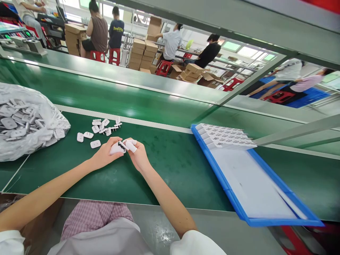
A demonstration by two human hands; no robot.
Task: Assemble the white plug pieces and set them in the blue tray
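My left hand (pixel 106 154) and my right hand (pixel 138 156) meet over the green belt (pixel 170 166). Together they pinch a small white plug part (pixel 118 147) with a dark face. White finger cots cover several fingertips. Just beyond the hands lies a loose scatter of white plug parts (pixel 98 129), some with metal prongs showing. A clear plastic bag (pixel 26 124) full of the same parts sits at the far left.
A blue tray (pixel 239 202) with a white liner lies to the right, with rows of finished parts (pixel 225 136) at its far end. A grey frame rail (pixel 292 134) crosses above it. Other people sit at benches with cardboard boxes beyond the conveyor.
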